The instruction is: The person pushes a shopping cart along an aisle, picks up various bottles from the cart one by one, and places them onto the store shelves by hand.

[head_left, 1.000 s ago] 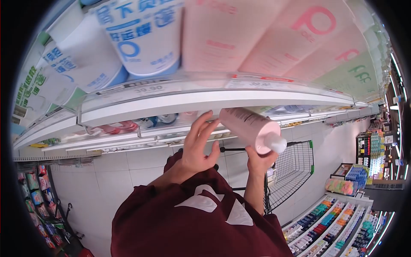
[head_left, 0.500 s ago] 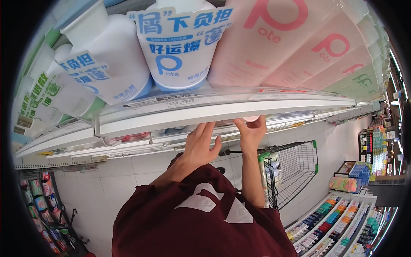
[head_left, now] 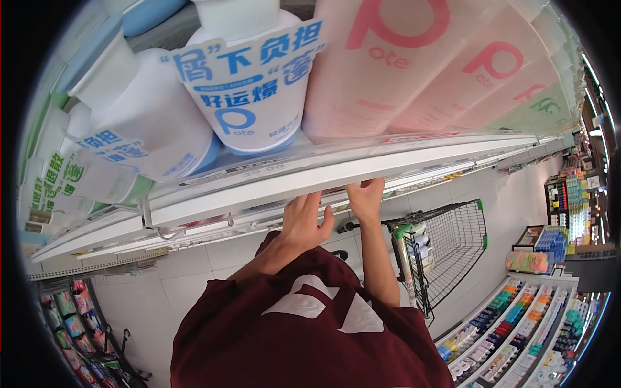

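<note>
My left hand point(head_left: 303, 223) reaches up beneath the front edge of a white shelf point(head_left: 310, 178). Its fingers are stretched out with the thumb apart, and the fingertips go out of sight behind the shelf edge. Just right of it, my right hand point(head_left: 366, 199) is bent in under the same edge. Its fingers are curled, their tips hidden, and whatever lies in them cannot be made out. Above the hands stand a white pump-style bottle point(head_left: 249, 97) with blue lettering and a large pink package point(head_left: 369, 71) marked "Pote".
Another white bottle point(head_left: 149, 116) stands farther left on the shelf. Behind me on the tiled floor is a wire shopping cart point(head_left: 453, 239) with some goods inside. Stocked shelves point(head_left: 511, 330) lie at lower right, and a rack of packages point(head_left: 74, 310) at lower left.
My right hand has gone deeper under the shelf edge; the pale pink round thing at its fingers is now hidden. The view has shifted slightly. My left hand stays nearly in place.
</note>
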The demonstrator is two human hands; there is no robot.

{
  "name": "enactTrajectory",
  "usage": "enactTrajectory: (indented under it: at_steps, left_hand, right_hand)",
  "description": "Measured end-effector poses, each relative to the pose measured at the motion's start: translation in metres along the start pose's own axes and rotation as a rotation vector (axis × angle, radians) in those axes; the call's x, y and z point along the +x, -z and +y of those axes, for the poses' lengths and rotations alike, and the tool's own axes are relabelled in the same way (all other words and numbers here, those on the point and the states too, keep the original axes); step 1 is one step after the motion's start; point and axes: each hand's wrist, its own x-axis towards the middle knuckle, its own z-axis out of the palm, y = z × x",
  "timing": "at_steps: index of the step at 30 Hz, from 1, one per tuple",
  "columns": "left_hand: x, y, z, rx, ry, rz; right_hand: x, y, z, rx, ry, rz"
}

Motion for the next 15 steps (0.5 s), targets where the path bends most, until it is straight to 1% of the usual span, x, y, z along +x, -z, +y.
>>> enactTrajectory:
  at_steps: [2,7,9,15]
  left_hand:
    - [0.001,-0.001,0.002,-0.022,0.002,0.069]
    - [0.0,-0.004,-0.004,-0.005,-0.004,0.061]
    - [0.0,-0.004,-0.004,-0.003,-0.006,0.056]
    - [0.002,-0.003,-0.002,-0.063,-0.016,0.057]
  right_hand:
    - [-0.001,-0.001,0.002,-0.011,0.0,0.013]
    - [0.0,0.002,0.013,-0.055,0.013,0.022]
    - [0.001,0.006,0.014,-0.108,0.043,-0.019]
    - [0.003,0.015,0.02,-0.197,0.02,-0.099]
